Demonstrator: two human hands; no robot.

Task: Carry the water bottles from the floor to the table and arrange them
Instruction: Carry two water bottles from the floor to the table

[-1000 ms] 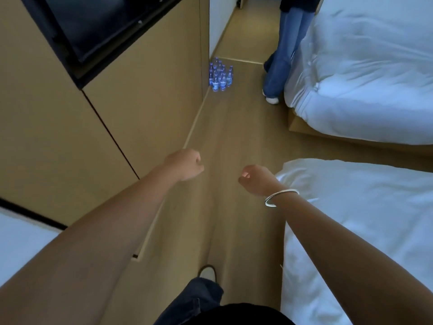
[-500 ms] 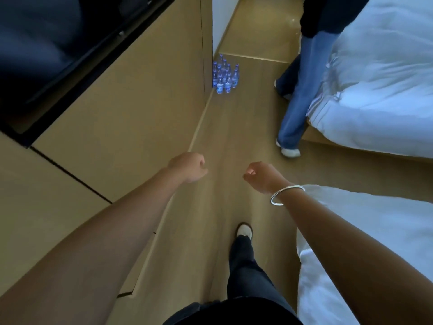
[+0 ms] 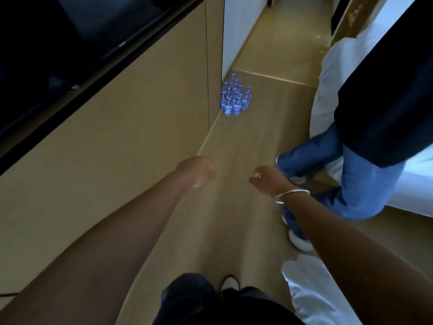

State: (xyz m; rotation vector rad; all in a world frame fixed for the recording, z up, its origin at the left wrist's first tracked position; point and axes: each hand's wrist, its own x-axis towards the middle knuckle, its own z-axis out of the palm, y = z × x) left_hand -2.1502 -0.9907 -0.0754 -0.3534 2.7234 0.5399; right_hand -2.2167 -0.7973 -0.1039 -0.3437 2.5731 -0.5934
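Hands led the way: the left hand (image 3: 198, 171) and the bracelet-wearing right hand (image 3: 266, 180) were both curled loosely and held nothing above the wooden floor (image 3: 234, 207). Well ahead, small clear plastic water bottles with blue labels (image 3: 235, 99) stood clustered against the wall corner. They appeared full, probably weighty, smooth-sided; best gripped mid-body.

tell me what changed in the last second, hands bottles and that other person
The wearer has walked forward, so the cluster of water bottles on the floor looks nearer. The other person in jeans has come down the aisle and now stands beside the right hand. Unchanged: the left hand and right hand stay loosely curled and hold nothing; the bottles stand untouched against the cabinet corner.
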